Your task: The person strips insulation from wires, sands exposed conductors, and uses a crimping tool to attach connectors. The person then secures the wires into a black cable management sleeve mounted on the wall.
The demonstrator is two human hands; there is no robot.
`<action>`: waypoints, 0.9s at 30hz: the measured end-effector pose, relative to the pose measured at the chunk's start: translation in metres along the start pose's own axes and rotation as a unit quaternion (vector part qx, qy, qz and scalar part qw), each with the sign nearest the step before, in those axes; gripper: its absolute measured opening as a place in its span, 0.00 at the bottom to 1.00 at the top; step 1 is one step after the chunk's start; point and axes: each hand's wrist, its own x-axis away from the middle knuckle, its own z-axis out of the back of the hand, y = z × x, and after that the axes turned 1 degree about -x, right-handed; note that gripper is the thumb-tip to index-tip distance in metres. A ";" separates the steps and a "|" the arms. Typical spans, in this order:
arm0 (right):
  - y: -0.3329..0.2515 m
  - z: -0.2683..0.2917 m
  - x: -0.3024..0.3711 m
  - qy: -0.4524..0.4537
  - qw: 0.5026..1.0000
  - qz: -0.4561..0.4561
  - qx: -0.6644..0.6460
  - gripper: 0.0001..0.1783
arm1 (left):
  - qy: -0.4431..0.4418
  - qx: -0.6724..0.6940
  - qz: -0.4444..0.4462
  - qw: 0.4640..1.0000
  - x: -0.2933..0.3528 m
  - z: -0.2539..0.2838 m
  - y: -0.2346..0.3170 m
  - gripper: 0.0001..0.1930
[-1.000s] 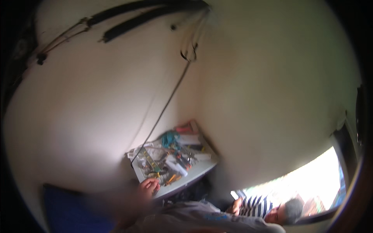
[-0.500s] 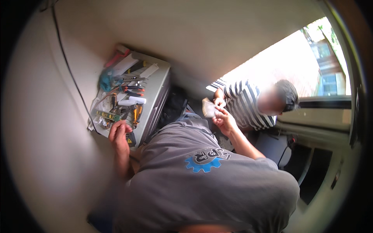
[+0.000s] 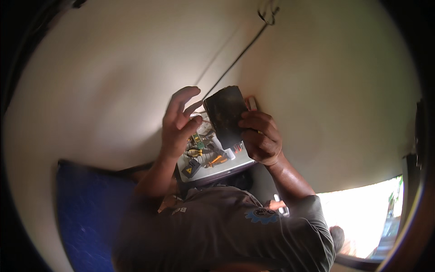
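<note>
In front of me, my right hand (image 3: 263,138) is closed on the right side of a dark, flat rectangular piece (image 3: 224,117), whose exact kind I cannot make out. It is held up with its broad face toward me. My left hand (image 3: 176,124) is raised to its left, thumb and fingers apart, apparently holding nothing. Beyond both hands lie yellow-handled pliers (image 3: 195,153), an orange-handled tool (image 3: 219,158), a black box with a yellow mark (image 3: 191,168) and a green strip (image 3: 198,141). The dark piece hides part of this clutter.
The tools lie on a pale cabinet top (image 3: 213,172) against the wall. A black cable (image 3: 238,56) runs down that wall. A blue panel (image 3: 88,204) stands at the left. Another person's hand (image 3: 273,204) shows at lower right, near a bright opening (image 3: 358,213).
My view has swung toward the cabinet and wall. My right hand has left the other person's hand and the pale packet-like thing there; it now holds the dark piece. My left hand has risen.
</note>
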 end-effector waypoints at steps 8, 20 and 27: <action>0.005 -0.060 -0.040 -0.024 0.992 -0.003 -0.123 0.17 | 0.105 0.104 0.119 0.982 0.029 0.012 0.042 0.13; -0.028 -0.087 -0.057 -0.104 0.737 -0.379 -0.549 0.30 | 0.136 -0.055 0.020 0.989 0.044 0.002 0.029 0.07; -0.022 -0.085 -0.047 -0.108 0.739 -0.468 -0.472 0.19 | 0.043 -0.247 0.020 0.968 0.048 0.013 0.035 0.04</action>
